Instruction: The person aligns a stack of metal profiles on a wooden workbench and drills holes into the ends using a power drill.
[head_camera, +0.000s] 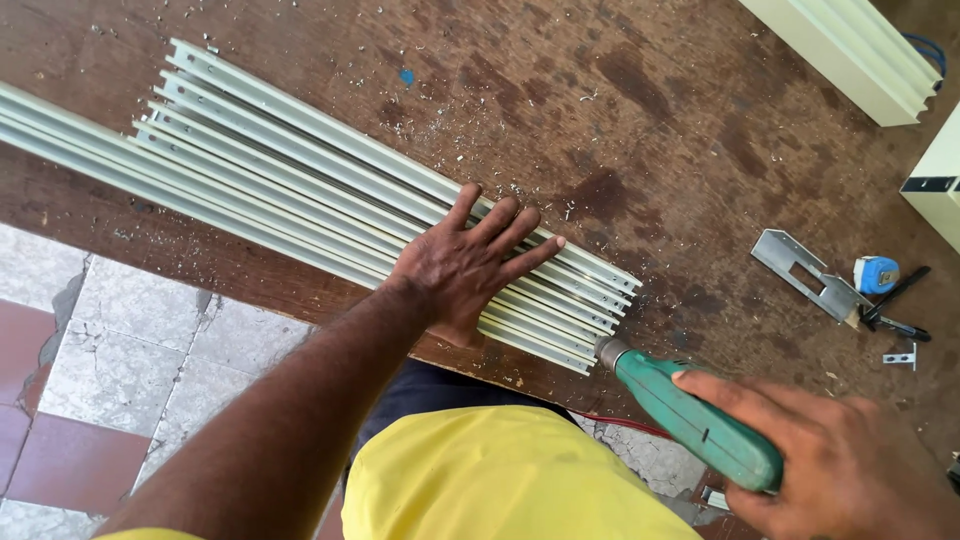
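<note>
Two hands at work over one bundle of pale aluminium strips (300, 190), approx. eight or nine lengths laid side by side; exact count can't be told where they overlap. One green power drill (690, 420), one grey metal bracket (805, 275), one blue tape measure (876, 274), one dark pen-like tool (895, 310) and one small metal clip (900, 355) also on show, plus one cream channelled profile (850, 50) at top right.

Surface: a worn, stained brown wooden table (640, 130), littered w/ metal shavings. Below its near edge, a cracked floor (120, 370) of grey and red tiles. Yellow shirt (490, 480) fills the bottom centre.

The left hand (465, 270) lies flat, fingers spread wide, palm pressing on the strips near their right-hand ends; it grips nothing. The right hand (850, 460) is closed round the drill's green body, at bottom right. Drill's chuck points up-left, tip just beside the strips' cut ends at the table's near edge, close to the left hand's wrist side.
</note>
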